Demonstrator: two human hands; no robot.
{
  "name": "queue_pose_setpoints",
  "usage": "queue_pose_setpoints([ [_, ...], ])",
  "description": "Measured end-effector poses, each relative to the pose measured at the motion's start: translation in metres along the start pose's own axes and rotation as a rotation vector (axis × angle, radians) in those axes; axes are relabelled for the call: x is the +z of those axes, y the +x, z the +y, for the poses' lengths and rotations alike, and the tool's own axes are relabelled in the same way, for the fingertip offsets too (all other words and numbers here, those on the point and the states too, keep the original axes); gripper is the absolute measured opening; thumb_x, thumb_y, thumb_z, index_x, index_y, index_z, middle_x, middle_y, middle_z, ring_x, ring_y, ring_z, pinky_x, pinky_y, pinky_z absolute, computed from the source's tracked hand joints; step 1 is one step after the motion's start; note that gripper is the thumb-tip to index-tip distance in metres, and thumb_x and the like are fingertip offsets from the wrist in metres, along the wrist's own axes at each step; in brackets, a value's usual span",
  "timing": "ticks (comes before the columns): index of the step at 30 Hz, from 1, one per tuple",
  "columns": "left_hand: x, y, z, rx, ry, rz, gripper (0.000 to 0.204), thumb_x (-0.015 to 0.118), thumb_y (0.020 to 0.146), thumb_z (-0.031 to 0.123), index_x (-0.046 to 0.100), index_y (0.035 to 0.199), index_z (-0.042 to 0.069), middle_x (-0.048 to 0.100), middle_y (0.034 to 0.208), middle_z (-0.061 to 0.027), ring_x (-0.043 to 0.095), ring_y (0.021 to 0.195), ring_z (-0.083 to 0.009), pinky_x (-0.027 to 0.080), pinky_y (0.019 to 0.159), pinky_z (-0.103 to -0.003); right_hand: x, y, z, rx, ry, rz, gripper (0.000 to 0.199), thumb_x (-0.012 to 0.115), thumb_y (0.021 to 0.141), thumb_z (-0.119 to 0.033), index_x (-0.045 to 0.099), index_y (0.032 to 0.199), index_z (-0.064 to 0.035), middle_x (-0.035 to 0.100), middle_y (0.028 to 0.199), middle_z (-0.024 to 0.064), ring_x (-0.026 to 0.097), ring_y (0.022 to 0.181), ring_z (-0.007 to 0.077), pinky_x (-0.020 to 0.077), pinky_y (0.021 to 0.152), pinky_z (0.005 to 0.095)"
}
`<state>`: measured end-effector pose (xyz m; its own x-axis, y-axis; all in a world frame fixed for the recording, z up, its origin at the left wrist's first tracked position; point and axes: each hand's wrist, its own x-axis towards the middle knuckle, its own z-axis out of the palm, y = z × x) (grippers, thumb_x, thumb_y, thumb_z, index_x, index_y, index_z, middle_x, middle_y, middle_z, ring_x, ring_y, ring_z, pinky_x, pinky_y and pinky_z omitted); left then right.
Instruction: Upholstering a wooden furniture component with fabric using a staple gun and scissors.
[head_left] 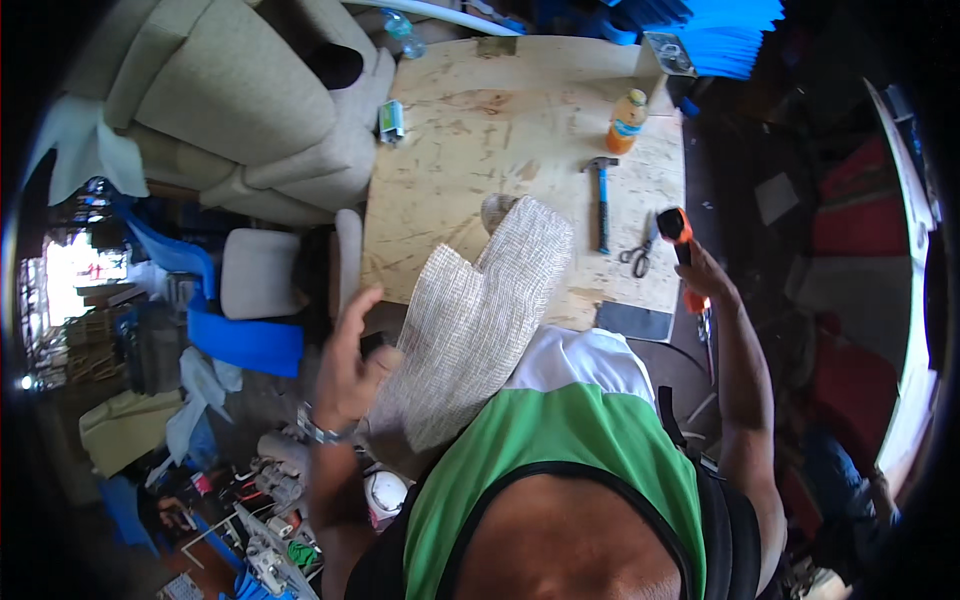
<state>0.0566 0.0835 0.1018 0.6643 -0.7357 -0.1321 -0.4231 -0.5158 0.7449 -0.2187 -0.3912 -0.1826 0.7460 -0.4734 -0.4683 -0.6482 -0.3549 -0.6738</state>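
My right hand (706, 276) is closed round the handle of an orange and black staple gun (676, 226), just off the table's right edge. A piece covered in beige woven fabric (480, 300) rests against my body and over the table's near edge. My left hand (352, 365) is open beside it, fingers spread; whether the thumb touches the fabric I cannot tell. Close to the staple gun lie black-handled scissors (637, 262), and left of them a hammer (601, 205) with a blue handle. A dark flat plate (634, 320) sits at the near right corner.
The wooden table (450, 110) also bears a bottle of orange drink (626, 122), a small green and white box (391, 121) and a clear bottle (403, 34). Beige sofa parts (235, 85) crowd the left. Tools and scraps (270, 500) cover the lower left; another person's hand (882, 498) shows lower right.
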Motion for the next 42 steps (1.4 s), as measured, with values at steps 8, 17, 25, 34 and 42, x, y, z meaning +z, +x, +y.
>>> queue_pose_setpoints([
  [8,0.079,-0.006,-0.029,-0.059,0.458,0.293,0.059,0.060,0.091,0.035,0.048,0.136,-0.001,0.061,0.120,-0.0278,0.061,0.107,-0.0434,0.048,0.089,-0.046,0.090,0.063,0.044,0.213,-0.116,0.139,0.060,0.050,0.086,-0.012,0.029,0.142,-0.0174,0.064,0.098,0.0310,0.062,0.091,0.0501,0.0479,0.077,0.0581],
  [17,0.020,0.114,-0.123,-0.462,0.260,0.299,0.064,0.045,0.097,0.054,0.062,0.119,-0.004,0.066,0.114,-0.0256,0.060,0.113,-0.0333,0.044,0.095,-0.039,0.110,0.117,0.103,0.253,-0.014,0.224,0.073,0.057,0.085,-0.014,0.027,0.151,-0.0241,0.057,0.130,0.0194,0.057,0.115,0.0406,0.0460,0.096,0.0515],
  [25,0.004,0.080,-0.203,-0.804,0.232,0.344,0.097,0.038,0.086,0.078,0.053,0.132,-0.006,0.056,0.132,-0.0262,0.052,0.126,-0.0343,0.037,0.105,-0.037,0.131,0.086,0.081,0.117,-0.164,0.344,0.055,0.060,0.087,-0.018,0.045,0.140,-0.0162,0.050,0.138,0.0169,0.048,0.124,0.0419,0.0467,0.096,0.0493],
  [34,-0.026,0.120,-0.260,-0.775,0.033,0.263,0.101,0.044,0.081,0.081,0.053,0.133,-0.005,0.059,0.130,-0.0249,0.053,0.124,-0.0333,0.038,0.104,-0.035,0.315,0.061,0.105,-0.838,-0.489,-0.208,0.039,0.043,0.093,-0.019,0.056,0.130,-0.0178,0.063,0.089,0.0146,0.064,0.082,0.0341,0.0543,0.064,0.0430],
  [42,-0.023,0.173,-0.404,-0.663,-0.132,0.156,0.097,0.043,0.082,0.080,0.055,0.133,-0.002,0.060,0.128,-0.0232,0.054,0.122,-0.0305,0.039,0.103,-0.035,0.386,0.002,-0.007,0.321,0.777,-0.283,0.092,0.033,0.091,-0.074,0.040,0.144,0.0012,0.056,0.125,0.0148,0.057,0.094,0.0223,0.0478,0.078,0.0318],
])
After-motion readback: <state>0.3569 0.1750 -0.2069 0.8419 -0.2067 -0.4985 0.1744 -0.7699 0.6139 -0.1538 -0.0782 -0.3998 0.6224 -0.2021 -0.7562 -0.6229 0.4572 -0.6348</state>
